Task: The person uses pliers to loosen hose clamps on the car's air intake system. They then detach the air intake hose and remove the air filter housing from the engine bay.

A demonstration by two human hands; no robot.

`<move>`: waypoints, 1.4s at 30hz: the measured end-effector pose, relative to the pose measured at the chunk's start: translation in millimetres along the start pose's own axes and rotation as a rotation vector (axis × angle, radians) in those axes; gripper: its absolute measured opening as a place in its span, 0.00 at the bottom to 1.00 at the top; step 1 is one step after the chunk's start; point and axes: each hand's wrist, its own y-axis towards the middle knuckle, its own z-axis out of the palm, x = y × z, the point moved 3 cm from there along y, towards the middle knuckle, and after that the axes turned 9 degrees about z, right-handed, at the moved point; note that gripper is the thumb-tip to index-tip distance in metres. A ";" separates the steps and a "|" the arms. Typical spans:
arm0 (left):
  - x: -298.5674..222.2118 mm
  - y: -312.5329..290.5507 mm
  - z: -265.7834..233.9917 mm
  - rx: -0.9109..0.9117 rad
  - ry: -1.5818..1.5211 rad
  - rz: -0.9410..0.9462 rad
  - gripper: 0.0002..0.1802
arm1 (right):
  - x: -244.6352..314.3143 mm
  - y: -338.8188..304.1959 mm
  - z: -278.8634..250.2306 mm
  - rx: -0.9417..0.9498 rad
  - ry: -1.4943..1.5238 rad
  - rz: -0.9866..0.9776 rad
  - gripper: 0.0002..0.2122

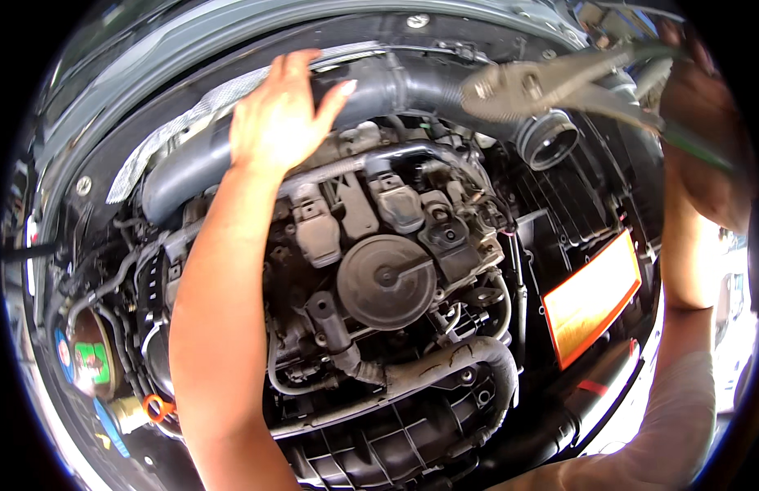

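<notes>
My left hand (283, 119) lies over the thick black air intake hose (191, 168) at the back of the engine bay, thumb apart from the fingers, not wrapped round it. Raised at the upper right, my right hand (707, 123) grips slip-joint pliers (531, 88) by their green handles; that hand is partly dark and blurred. The pliers' jaws point left, in front of the hose's corrugated section in this view. Below the jaws shows the hose's round open end (553, 141).
The engine (386, 282) with its round cover fills the middle. An orange-framed air filter (594, 303) lies at right, below a black box (572, 200). An orange dipstick ring (159, 407) and a coolant reservoir (93, 356) sit at lower left. A black pipe (551, 430) runs at lower right.
</notes>
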 end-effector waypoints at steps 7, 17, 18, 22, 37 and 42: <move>-1.1 0.8 -1.5 -0.074 -0.030 0.051 0.31 | 66.3 -78.8 -3.9 -0.099 -0.017 0.533 0.23; 0.1 -0.7 -5.8 -0.031 -0.156 0.090 0.26 | 167.2 -161.5 -61.2 -0.582 0.180 0.626 0.44; -0.3 -0.8 -5.2 -0.043 -0.142 0.090 0.24 | 178.1 -169.8 -67.6 -0.588 0.261 0.610 0.41; 5.5 3.7 -1.2 0.076 -0.093 -0.051 0.23 | 253.6 -204.9 -93.2 -0.660 0.351 0.554 0.36; -224.1 -141.3 -96.5 0.202 -0.731 -0.151 0.18 | 438.7 -340.2 -124.6 -0.785 0.006 0.794 0.35; -394.0 -235.5 -223.6 0.809 -1.383 -0.617 0.49 | 453.2 -307.7 -66.3 -0.169 -0.470 0.609 0.33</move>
